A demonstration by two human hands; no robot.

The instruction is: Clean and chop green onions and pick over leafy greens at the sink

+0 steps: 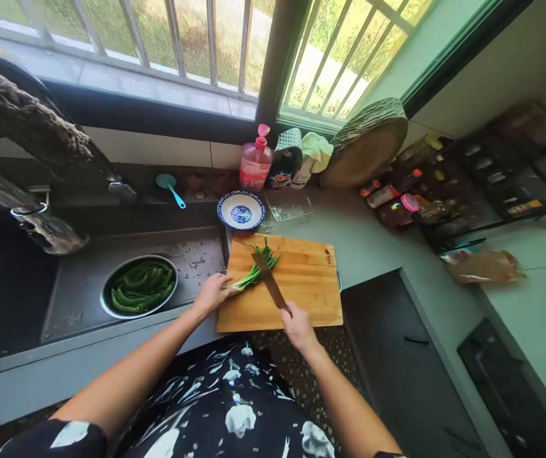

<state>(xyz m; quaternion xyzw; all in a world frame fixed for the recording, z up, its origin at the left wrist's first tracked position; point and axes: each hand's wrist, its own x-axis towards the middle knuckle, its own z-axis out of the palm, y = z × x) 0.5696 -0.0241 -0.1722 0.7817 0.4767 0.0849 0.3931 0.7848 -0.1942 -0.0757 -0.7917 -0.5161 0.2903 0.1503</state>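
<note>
A wooden cutting board (301, 289) lies on the grey counter beside the sink. A bunch of green onions (258, 268) rests across its left half. My left hand (210, 294) pins the pale root end of the bunch at the board's left edge. My right hand (298, 326) grips the handle of a dark knife (268, 283), whose blade lies across the green stalks near the middle of the bunch.
A metal bowl of green peppers (140, 285) sits in the sink drainer left of the board. A blue-and-white dish (241, 210) stands behind the board. Pink soap bottle (256, 160), cloths, a round wooden block (366, 147) and sauce bottles (397, 200) line the back and right.
</note>
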